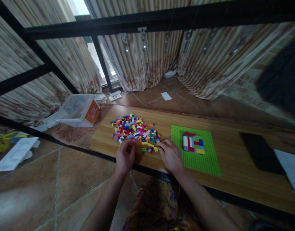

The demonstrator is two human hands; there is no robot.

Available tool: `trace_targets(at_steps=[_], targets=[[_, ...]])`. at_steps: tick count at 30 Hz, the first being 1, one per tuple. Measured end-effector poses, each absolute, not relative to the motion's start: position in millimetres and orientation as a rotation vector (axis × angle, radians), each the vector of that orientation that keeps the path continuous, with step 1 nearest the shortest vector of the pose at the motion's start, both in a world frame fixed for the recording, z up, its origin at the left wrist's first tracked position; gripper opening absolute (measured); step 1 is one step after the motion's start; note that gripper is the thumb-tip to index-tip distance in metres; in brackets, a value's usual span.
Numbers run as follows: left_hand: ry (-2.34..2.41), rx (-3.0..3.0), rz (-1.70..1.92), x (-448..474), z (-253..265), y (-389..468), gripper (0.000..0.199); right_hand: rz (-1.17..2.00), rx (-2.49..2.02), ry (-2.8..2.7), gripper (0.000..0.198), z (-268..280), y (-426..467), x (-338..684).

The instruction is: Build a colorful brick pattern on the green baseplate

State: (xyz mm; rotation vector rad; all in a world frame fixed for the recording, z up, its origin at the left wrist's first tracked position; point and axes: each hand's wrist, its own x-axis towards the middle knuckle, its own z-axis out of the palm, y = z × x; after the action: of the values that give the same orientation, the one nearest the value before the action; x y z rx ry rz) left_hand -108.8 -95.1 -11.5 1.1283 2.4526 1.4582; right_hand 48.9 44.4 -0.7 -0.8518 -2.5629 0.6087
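Note:
A loose heap of small toy building bricks in many colours lies on the wooden table. My left hand is closed at the near left edge of the heap, thumb and fingers together; whatever they hold is hidden. My right hand reaches to the heap's right edge, fingers pinched beside several yellow and purple bricks. I cannot make out what is in that pinch. Just right of this hand is a green studded baseplate. On it stands a low block of joined bricks in white, red, blue and yellow.
A clear plastic box with an orange label stands beyond the table's left end. Toward the right lie a dark flat object and white paper. A black metal rail with hanging hooks crosses above. Striped curtains hang behind.

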Motion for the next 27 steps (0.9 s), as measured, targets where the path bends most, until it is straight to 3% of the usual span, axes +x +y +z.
trace_targets(at_steps=[27], targets=[[2.371,1.237,1.424,-86,-4,-98,0.015,0.613,-0.783,-2.513,0.018,-2,53,56]])
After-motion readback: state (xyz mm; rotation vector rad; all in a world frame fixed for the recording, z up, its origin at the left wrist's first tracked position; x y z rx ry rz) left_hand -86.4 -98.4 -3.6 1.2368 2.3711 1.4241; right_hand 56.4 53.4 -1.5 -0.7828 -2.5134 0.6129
